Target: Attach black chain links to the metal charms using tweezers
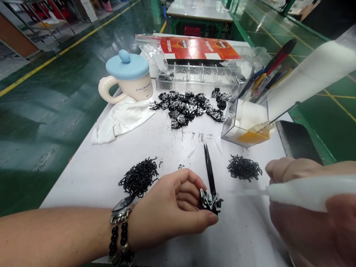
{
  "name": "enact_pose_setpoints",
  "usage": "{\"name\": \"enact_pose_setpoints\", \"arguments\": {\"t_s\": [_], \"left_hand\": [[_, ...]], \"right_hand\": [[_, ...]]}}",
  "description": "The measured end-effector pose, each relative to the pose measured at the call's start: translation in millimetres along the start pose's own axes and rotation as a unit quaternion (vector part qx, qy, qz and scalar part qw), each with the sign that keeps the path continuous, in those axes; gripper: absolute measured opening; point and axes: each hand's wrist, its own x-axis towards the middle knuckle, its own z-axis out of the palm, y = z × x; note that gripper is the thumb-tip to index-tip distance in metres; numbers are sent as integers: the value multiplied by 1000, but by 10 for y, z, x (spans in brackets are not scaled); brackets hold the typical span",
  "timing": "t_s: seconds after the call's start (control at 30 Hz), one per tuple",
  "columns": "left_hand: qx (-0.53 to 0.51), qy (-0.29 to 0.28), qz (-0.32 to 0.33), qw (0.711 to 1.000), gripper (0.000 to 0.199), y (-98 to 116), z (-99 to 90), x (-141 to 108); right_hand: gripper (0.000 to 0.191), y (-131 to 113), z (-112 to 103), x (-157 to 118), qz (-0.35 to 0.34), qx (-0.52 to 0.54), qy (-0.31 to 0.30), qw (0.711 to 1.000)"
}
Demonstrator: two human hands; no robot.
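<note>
- Clock directions taken from the held part, 12 toward the table's far edge.
- Black-and-silver assembly (210, 201) held above the near part of the white table (172, 148); judged as mid-work, one unit in hand.
- Left hand (175, 204): fingers curled, thumb brought in, assembly pinched at its near-left side.
- Right hand (303, 207), at 3 o'clock, blurred: fingers wrapped round a white bottle (300, 191); thin nozzle (260, 192) aimed at 9, toward the assembly. Tip blurred; contact cannot be told, though a gap seems likely.
- No fluid made out on the assembly; whether anything has been applied cannot be told.
- Cluster of similar assemblies (183, 107) heaped between 11 and 12 o'clock; finished or waiting cannot be told at this size.
- Loose black pieces left in quantity: larger pile (139, 176) between 9 and 10, smaller pile (244, 168) at 2. Judged as unused stock, so plenty is probably left.
- Black tweezers (210, 167) set at 12, tips pointed away, lower end hidden behind the assembly; gripped by neither hand, apparently.
- Compartment tray (194, 76) at 12, partly filled with dark bits; clear tool holder (244, 126) at 1.
- Overall count done versus left: not readable.
</note>
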Motion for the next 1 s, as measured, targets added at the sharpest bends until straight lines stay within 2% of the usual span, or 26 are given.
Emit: {"name": "enact_pose_setpoints", "arguments": {"t_s": [0.07, 0.1, 0.23, 0.37, 0.43, 0.53, 0.67, 0.77, 0.9, 1.0], "left_hand": [[5, -2, 6, 1000, 34, -17, 21, -10], [7, -4, 11, 1000, 33, -30, 36, -18], [13, -7, 26, 1000, 32, -123, 102, -40], [18, -35, 30, 999, 35, -287, 146, -11], [13, -52, 31, 998, 37, -366, 164, 3], [10, -67, 28, 997, 37, -423, 187, -4], [42, -83, 58, 994, 32, -376, 194, -44], [61, -62, 66, 994, 32, -321, 179, -50], [52, -59, 63, 995, 35, -319, 149, -30], [76, -58, 86, 992, 34, -313, 162, -60]], "right_hand": [[16, 78, 34, 63, -35, 26, 37, 998], [16, 132, 46, 100, -52, 26, 28, 998], [10, 313, 134, 239, -48, -56, -98, 992], [16, 333, 370, 319, -30, -159, -215, 963], [25, 327, 536, 356, -23, -195, -267, 944], [37, 365, 804, 438, -28, -234, -308, 922], [36, 477, 1067, 515, -47, -284, -328, 900], [37, 518, 1084, 482, -64, -320, -341, 881], [30, 502, 916, 403, -116, -386, -323, 856], [16, 390, 834, 326, -160, -448, -350, 807]]}}
